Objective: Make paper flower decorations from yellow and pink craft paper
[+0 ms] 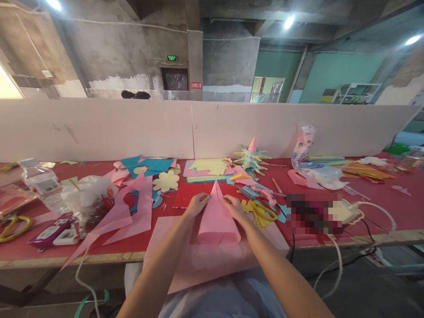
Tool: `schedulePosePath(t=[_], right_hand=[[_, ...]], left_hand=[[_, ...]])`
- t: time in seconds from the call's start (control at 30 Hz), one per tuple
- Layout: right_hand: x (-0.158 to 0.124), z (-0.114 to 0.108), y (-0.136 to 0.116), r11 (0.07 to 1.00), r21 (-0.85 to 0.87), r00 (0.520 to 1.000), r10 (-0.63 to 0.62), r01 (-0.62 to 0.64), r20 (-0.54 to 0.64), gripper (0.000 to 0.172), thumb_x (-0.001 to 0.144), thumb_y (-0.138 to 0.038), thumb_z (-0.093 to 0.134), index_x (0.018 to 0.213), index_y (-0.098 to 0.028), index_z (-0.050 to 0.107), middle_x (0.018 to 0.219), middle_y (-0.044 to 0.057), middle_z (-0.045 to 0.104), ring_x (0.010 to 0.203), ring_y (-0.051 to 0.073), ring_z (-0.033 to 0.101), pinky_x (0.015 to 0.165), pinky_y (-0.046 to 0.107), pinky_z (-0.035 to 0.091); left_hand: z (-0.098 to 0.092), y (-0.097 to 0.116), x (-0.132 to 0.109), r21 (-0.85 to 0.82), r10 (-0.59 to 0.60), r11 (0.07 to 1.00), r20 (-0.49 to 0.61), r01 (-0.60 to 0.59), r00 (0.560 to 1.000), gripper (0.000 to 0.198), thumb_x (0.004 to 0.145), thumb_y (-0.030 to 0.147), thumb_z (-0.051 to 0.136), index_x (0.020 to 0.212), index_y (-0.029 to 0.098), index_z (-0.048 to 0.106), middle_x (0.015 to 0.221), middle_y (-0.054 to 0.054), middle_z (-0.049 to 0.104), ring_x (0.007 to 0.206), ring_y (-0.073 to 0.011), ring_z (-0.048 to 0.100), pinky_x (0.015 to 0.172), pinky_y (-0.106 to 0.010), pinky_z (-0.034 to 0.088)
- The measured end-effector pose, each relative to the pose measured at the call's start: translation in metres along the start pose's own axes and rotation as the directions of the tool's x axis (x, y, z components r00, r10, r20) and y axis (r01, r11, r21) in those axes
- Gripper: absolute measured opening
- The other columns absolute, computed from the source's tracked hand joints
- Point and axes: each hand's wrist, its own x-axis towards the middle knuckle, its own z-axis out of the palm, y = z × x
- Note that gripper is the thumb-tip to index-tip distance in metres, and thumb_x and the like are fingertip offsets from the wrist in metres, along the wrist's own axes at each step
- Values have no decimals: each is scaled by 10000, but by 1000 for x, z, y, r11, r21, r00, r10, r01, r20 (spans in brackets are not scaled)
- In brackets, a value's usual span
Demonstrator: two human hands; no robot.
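A pink paper cone (218, 218) lies in front of me, its point away from me and its wide end toward me. My left hand (198, 204) pinches the cone's left edge near the tip. On the opposite edge, my right hand (233, 206) has its fingers closed at about the same height. Under the cone lies a large pink paper sheet (165, 260) that hangs over the table's front edge. A red sheet (183, 196) lies just beyond my left hand. Yellow-handled scissors (265, 213) rest right of my right hand, near yellow fringed paper strips (253, 216).
Behind stands a fringed paper tree (252, 161) with a pink cone top. Cut pink paper (142, 212), a yellow paper flower (165, 181), a plastic bottle (41, 183) and a purple device (51, 232) are left. White cables (380, 210) run at right. A white partition (132, 128) bounds the table.
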Motion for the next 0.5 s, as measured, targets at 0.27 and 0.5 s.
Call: schedulePosePath(t=[0.27,0.5], right_hand=[[-3,-4,-8,999,45,1000,2,-2,-8,363,780,-512,461,730,-181,603,723,28,602,671,169,518,593,254,397],[-3,-7,-13,998,56,1000,-6,7,-28,316,755,-477,516,697,-174,582,701,19,584,675,167,509,592,247,367]], left_hand=[[-3,0,0,21,2,1000,-71,-1,997,369,738,506,526,765,148,614,560,7,553,507,-122,478,482,-219,321],[-4,1,0,24,8,1000,-35,-8,999,418,724,547,527,711,137,611,620,-1,550,572,-125,468,511,-219,324]])
